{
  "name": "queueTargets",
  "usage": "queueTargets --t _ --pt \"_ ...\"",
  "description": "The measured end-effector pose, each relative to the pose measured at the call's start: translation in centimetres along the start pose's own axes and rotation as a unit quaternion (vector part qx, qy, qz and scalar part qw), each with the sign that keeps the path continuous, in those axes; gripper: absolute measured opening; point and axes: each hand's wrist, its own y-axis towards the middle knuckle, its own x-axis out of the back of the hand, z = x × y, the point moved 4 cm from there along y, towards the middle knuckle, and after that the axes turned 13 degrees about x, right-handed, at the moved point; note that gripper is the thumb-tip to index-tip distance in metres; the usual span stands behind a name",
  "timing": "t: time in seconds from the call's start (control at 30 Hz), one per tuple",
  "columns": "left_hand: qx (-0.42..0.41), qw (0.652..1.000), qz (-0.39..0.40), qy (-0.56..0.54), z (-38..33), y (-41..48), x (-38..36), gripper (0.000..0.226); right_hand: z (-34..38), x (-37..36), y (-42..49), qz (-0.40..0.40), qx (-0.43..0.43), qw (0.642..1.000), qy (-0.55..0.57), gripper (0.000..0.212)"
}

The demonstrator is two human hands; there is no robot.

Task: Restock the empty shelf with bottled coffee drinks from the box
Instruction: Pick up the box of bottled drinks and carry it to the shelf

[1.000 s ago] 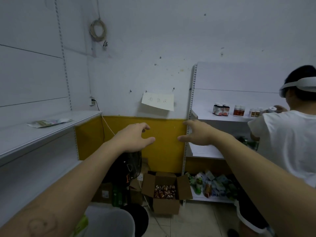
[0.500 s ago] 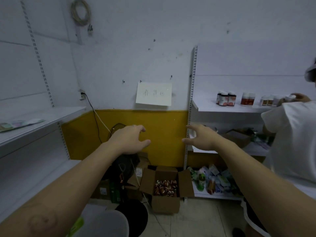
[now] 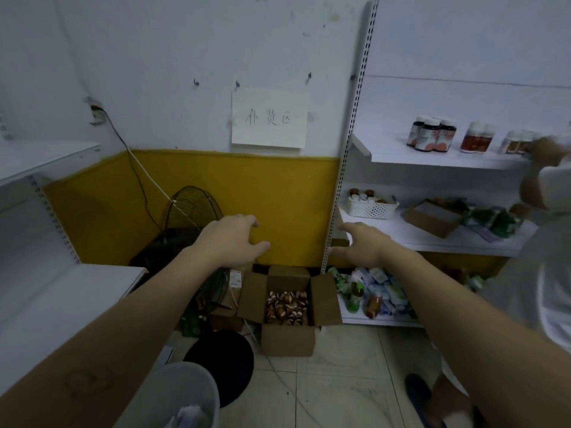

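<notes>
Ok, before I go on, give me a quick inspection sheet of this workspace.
Surface: left shelf white, no bottles on it yet; tiled floor below.
Job's things: open box on the floor by the yellow wall, bottles packed inside.
Clutter: fan and grey bin left of the box.
Hands: left hand and right hand open, empty, held out forward.
Cables: black cable runs from the socket down towards the fan; white cable beside it.
Surroundings: paper sign on the wall, stocked right shelves, another person at the right edge.

Brown box (image 3: pixel 287 338), yellow wall band (image 3: pixel 247 193), white shelf (image 3: pixel 432 239).
</notes>
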Motion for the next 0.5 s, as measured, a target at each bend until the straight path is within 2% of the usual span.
queueTargets --t 0.23,0.5 --pt "-0.028 0.999 0.039 -0.003 1.1 10.3 -4.1 0.070 -2.4 -2.2 7.8 0.000 -0.051 0.999 0.009 0.077" --pt "-0.029 0.996 0.080 0.035 -0.5 19.1 -9.6 0.063 -8.7 -5.8 15.4 0.052 -0.081 0.995 0.022 0.079"
